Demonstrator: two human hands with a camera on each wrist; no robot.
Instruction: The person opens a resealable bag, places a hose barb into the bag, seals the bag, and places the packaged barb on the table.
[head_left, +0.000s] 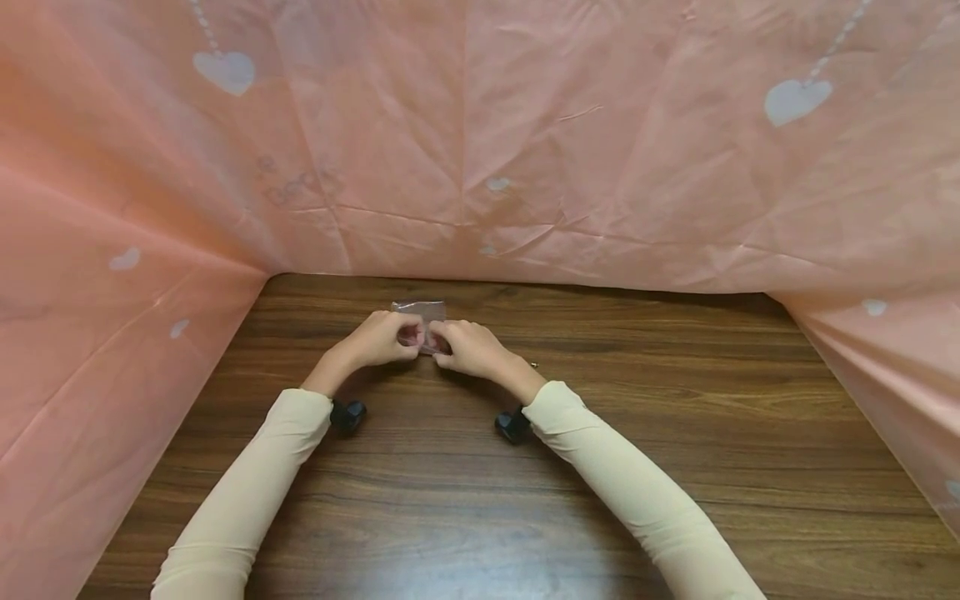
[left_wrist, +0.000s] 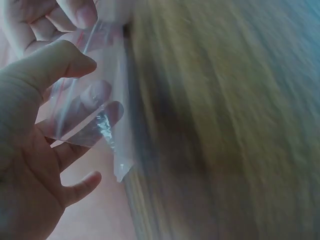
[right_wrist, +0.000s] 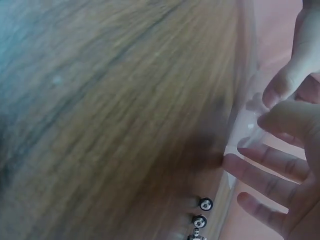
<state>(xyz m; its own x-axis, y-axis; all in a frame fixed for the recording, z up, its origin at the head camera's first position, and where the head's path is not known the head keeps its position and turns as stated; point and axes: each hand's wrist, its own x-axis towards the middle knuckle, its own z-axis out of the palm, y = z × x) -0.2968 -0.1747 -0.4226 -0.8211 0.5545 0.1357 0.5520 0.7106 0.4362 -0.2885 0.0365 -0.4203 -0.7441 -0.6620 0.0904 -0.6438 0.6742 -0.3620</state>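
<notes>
A small clear zip-lock bag [head_left: 422, 311] is held between both hands toward the back of the table. My left hand [head_left: 381, 338] pinches its left side with thumb and fingers; in the left wrist view, the fingers show through the plastic bag [left_wrist: 112, 65]. A red line and a pale strip run along its mouth. From the other side my right hand [head_left: 474, 350] pinches the bag near the left thumb, with its lower fingers spread. Whether anything lies inside the bag I cannot tell.
Small round black-and-silver pieces [right_wrist: 205, 204] lie on the wooden table [head_left: 675, 433], to the right of the right hand. Pink sheeting with white hearts [head_left: 540, 150] hangs behind the table and along both sides. A dark camera is strapped at each wrist.
</notes>
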